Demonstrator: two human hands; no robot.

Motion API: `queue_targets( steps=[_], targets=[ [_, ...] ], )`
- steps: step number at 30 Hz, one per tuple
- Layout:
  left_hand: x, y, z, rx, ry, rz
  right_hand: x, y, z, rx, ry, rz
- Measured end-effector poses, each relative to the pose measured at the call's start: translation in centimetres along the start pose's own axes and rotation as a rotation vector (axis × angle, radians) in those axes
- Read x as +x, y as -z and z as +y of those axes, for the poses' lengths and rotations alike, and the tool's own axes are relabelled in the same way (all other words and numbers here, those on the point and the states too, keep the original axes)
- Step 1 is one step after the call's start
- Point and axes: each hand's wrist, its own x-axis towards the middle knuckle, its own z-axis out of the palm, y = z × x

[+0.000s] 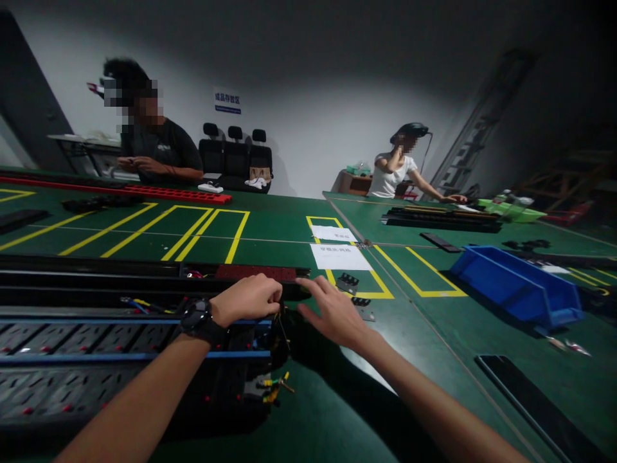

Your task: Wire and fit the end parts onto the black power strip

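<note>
My left hand (248, 299), with a black watch (196, 316) on its wrist, is curled over the end of a long black rail (120, 283). Its fingertips point down, partly hidden, and thin wires (285, 331) hang just below them. My right hand (330, 312) is beside that end, thumb and fingers apart, index fingertip at the rail's tip. Nearer to me lie black slotted panels (58, 386) with blue strips (231, 355) and red dots. Yellow-green wire ends (274, 386) stick out of the nearest panel.
Two white paper sheets (340, 257) and small black brackets (348, 281) lie on the green table (337, 411). To the right are a blue bin (518, 283), a phone-like dark slab (535, 405) and black bars (441, 220). Two people (166, 151) (393, 173) sit across the table.
</note>
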Motion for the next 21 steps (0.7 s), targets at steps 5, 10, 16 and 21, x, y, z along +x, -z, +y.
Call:
queue_targets(
  steps=[5,10,16,21],
  targets=[
    [0.0,-0.1,0.2,0.027,0.004,-0.006,-0.4,-2.1,-2.0,0.224,0.125,-0.062],
    [-0.1,-0.1,0.4,0.04,0.021,-0.005,-0.4,-2.7,-1.2,0.132,0.127,-0.01],
    [-0.2,-0.1,0.5,0.007,0.032,-0.013,-0.5,-2.7,-0.9,0.014,0.093,0.045],
    [-0.2,-0.2,0.1,-0.019,-0.009,0.008,-0.5,-1.6,0.9,-0.054,0.044,0.096]
  ],
)
